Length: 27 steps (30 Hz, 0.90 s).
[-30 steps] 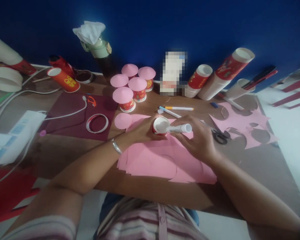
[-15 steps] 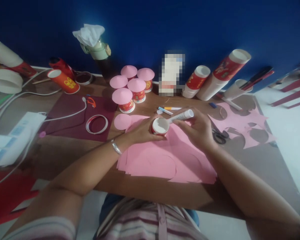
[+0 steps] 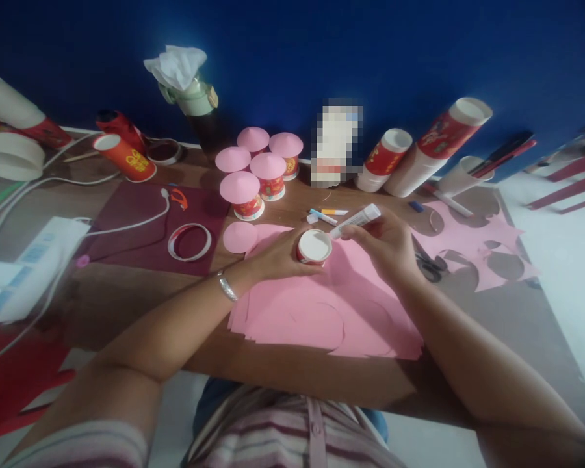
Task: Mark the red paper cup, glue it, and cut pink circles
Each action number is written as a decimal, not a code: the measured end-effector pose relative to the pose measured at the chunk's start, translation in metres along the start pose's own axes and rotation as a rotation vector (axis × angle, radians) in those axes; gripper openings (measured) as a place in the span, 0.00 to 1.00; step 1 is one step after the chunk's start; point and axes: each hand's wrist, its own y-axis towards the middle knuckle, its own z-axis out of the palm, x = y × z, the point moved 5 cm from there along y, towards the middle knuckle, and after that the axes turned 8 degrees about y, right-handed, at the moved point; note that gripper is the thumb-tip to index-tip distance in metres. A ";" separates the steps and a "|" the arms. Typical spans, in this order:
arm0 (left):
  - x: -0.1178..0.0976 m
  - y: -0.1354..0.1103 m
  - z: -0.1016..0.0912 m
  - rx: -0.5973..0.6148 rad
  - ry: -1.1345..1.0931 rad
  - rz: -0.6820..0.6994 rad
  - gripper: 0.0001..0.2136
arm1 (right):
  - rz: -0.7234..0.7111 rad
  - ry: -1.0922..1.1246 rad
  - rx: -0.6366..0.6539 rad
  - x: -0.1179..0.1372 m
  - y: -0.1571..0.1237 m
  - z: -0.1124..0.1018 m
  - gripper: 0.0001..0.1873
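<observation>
Over the stack of pink paper [image 3: 292,312], my left hand [image 3: 285,250] is wrapped round a red paper cup [image 3: 314,247] with its white round end facing up. My right hand [image 3: 387,240] grips a white glue stick [image 3: 358,220], slanted so its lower tip is at the cup's right rim. Whether the tip touches the rim I cannot tell. A pink paper cone [image 3: 240,238] lies left of my left hand. Behind it stand several red cups topped with pink cones [image 3: 240,188].
Black scissors [image 3: 431,266] and cut pink scraps [image 3: 468,237] lie at the right. Tall stacked cups [image 3: 439,146] lean at the back. A paper ring [image 3: 190,242], a white power strip [image 3: 29,266] and cables occupy the left. A bottle [image 3: 199,110] stands behind.
The glue stick has shifted slightly right with my right hand, its tip moving from over the cup's end to near its rim. My left hand keeps hold of the cup.
</observation>
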 end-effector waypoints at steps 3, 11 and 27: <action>-0.001 0.000 0.000 0.008 -0.001 -0.010 0.33 | -0.002 0.031 0.015 0.000 0.001 0.002 0.18; -0.003 -0.001 -0.002 0.020 -0.018 -0.002 0.33 | -0.036 -0.106 0.021 -0.006 -0.007 -0.005 0.13; -0.006 -0.001 -0.001 -0.016 -0.004 0.009 0.29 | -0.018 -0.049 -0.025 -0.008 -0.012 -0.009 0.16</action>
